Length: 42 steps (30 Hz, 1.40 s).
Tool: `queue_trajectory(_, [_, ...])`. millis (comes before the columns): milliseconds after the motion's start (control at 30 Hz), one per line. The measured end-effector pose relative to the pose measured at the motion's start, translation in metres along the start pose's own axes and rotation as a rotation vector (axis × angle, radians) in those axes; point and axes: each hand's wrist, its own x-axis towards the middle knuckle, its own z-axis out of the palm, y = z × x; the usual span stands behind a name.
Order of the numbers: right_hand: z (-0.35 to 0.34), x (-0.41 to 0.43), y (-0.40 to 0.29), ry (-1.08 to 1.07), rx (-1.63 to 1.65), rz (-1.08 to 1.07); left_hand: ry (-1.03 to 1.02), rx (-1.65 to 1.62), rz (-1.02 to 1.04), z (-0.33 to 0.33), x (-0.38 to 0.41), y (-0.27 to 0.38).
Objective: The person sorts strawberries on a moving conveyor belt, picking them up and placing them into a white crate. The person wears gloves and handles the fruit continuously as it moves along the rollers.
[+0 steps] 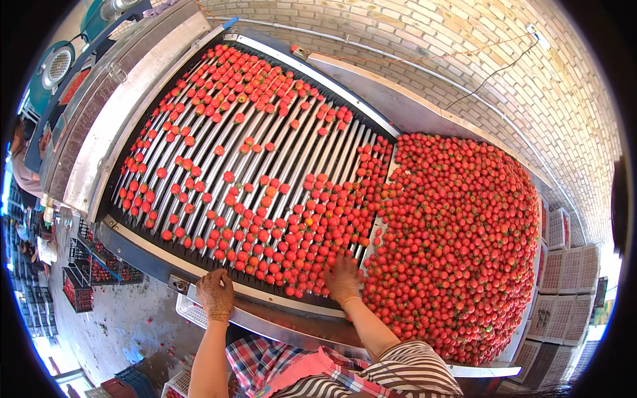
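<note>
My left hand (216, 294), in a speckled, dirty-looking glove, rests on the near side rail (268, 297) of a metal roller conveyor (283, 161). Whether its curled fingers grip the rail, I cannot tell. My right hand (343, 281) is slightly blurred, fingers spread over small red tomatoes (298, 258) at the conveyor's near right corner. No tomato can be seen held in it; its palm side is hidden. Tomatoes lie scattered along the rollers, dense near my right hand and at the far left. A deep heap of tomatoes (453, 239), many with green stems, fills the feed bed on the right.
Stacked white plastic crates (562, 318) stand at the right. Black crates of tomatoes (78, 291) sit on the floor at left, with a person (27, 169) beyond. A metal housing (114, 94) bounds the conveyor's left end; a brick wall (448, 45) rises behind.
</note>
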Motion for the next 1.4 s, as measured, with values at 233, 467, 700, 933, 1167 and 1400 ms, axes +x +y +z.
queue_trajectory(233, [-0.02,0.042,-0.168,0.233,0.024,-0.84,0.004,-0.014,0.036,-0.004,0.005,0.007])
queue_trajectory(467, [-0.021,0.025,-0.11,-0.053,-0.124,-0.724,0.01,-0.025,0.018,-0.013,0.004,-0.013])
queue_trajectory(700, [0.008,-0.045,0.038,-0.108,-0.47,-0.621,-0.018,-0.057,-0.014,-0.019,0.0,-0.009])
queue_trajectory(933, [-0.065,-0.027,0.04,-0.261,-0.464,-0.302,0.051,-0.083,0.041,-0.022,-0.034,0.005])
queue_trajectory(1167, [-0.056,0.093,-0.043,0.206,0.192,-0.522,0.046,-0.086,0.018,-0.014,-0.04,0.012])
queue_trajectory(1400, [-0.038,0.156,-0.108,0.043,-0.119,-0.409,0.033,-0.101,0.002,-0.014,-0.037,0.014])
